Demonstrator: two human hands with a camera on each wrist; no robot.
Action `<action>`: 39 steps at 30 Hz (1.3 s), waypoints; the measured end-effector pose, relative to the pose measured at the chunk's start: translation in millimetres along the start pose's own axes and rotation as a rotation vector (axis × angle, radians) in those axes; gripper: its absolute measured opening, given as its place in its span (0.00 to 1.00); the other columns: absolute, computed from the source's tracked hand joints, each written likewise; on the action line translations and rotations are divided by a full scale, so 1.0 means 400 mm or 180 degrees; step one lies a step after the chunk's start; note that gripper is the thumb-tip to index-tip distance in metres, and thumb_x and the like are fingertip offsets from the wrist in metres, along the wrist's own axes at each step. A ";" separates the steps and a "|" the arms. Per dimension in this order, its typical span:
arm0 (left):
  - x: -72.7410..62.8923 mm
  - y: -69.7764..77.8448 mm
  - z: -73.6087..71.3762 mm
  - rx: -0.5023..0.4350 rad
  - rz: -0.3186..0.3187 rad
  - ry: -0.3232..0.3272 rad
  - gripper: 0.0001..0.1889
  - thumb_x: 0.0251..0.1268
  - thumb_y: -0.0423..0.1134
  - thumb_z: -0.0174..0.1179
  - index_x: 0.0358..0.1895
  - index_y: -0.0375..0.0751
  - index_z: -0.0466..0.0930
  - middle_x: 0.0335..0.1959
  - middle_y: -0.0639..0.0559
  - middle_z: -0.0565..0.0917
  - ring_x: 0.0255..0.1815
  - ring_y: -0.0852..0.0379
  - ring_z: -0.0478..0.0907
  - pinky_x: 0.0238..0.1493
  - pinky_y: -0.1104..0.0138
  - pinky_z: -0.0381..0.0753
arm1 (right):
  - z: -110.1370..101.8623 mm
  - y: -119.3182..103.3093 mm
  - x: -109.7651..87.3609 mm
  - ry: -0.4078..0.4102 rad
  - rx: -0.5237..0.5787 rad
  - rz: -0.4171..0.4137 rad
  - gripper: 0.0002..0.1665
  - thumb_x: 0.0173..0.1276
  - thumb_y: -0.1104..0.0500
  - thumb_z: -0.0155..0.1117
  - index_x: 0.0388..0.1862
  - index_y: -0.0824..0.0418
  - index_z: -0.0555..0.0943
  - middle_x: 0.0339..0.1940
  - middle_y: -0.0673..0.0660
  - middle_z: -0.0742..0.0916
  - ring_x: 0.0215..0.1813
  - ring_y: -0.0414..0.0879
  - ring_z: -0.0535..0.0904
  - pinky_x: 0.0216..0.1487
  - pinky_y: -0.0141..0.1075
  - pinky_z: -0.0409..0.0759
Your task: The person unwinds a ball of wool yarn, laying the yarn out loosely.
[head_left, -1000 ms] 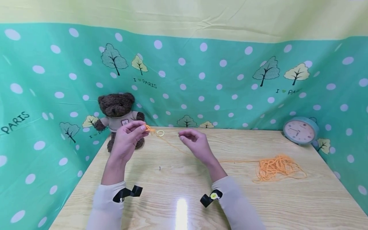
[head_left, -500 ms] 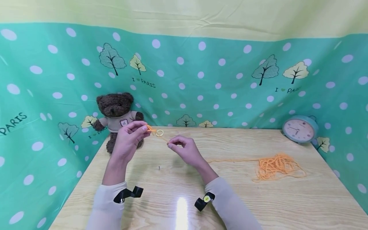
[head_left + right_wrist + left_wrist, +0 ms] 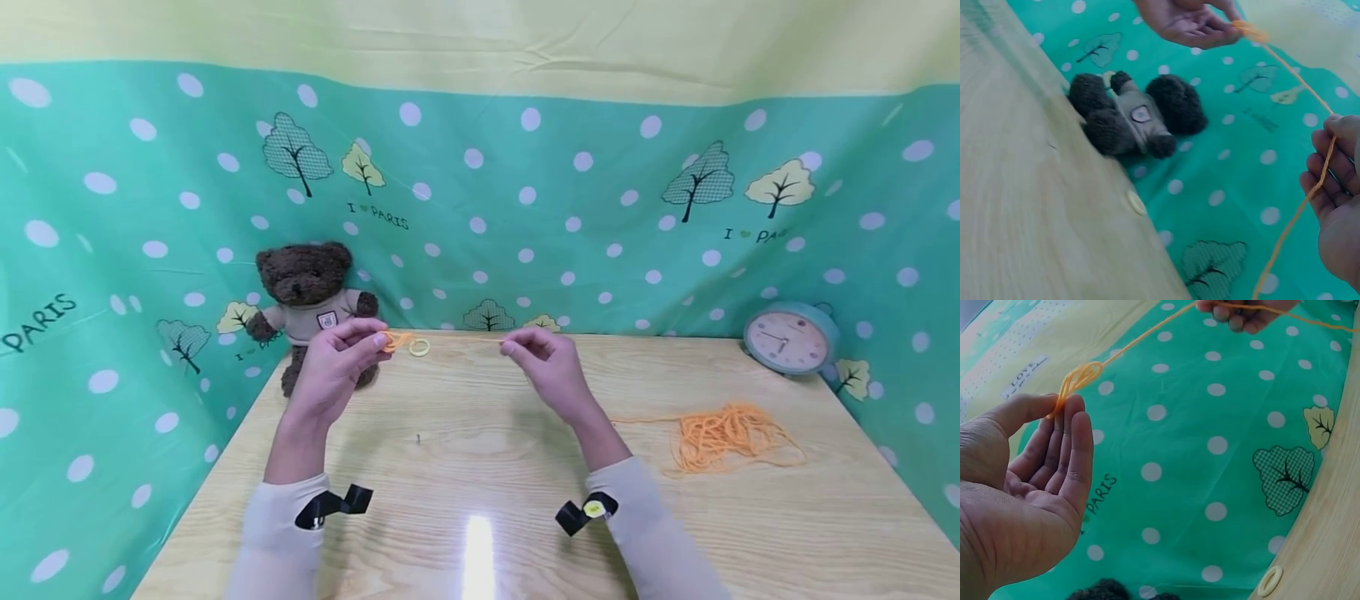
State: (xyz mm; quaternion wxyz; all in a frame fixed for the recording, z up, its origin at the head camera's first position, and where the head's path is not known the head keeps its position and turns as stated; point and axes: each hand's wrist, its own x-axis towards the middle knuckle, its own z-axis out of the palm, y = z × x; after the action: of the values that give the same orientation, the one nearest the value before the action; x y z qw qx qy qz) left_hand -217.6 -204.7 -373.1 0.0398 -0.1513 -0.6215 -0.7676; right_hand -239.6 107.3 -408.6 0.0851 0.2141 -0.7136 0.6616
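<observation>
A small bundle of looped orange yarn (image 3: 1082,380) is pinched between the thumb and fingers of my left hand (image 3: 330,371), raised in front of the teddy bear. From the bundle a strand (image 3: 1147,335) runs straight and taut to my right hand (image 3: 553,372), whose thumb and fingertips pinch it. Past the right fingers the strand (image 3: 1290,230) hangs across the palm and trails off. On the table it leads to a loose, tangled pile of yarn (image 3: 726,437) at the right. Both hands are held above the table, apart from each other.
A brown teddy bear (image 3: 303,279) in a grey top sits at the back left. Near the table's back edge lies a pale yellow ring (image 3: 419,347). A round alarm clock (image 3: 789,337) stands at the back right. A tiny dark speck (image 3: 418,438) is on the table (image 3: 450,483).
My right hand first came left and down towards the left hand and took the strand, then drew back right and up, pulling it straight. The left hand has stayed nearly still.
</observation>
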 end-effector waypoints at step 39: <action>0.000 -0.002 -0.002 -0.0006 -0.0010 0.0011 0.09 0.74 0.28 0.61 0.41 0.47 0.87 0.35 0.57 0.90 0.36 0.63 0.87 0.43 0.72 0.88 | -0.238 -0.019 -0.042 0.0774 -0.0265 0.0127 0.17 0.76 0.53 0.67 0.46 0.67 0.84 0.36 0.43 0.88 0.44 0.40 0.83 0.50 0.28 0.83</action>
State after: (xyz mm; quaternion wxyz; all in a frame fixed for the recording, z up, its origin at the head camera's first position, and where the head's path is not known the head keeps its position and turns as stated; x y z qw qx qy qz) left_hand -217.8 -205.1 -374.0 0.0396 -0.1490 -0.6210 -0.7685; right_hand -236.9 203.7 -398.0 0.1666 0.1143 -0.7289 0.6541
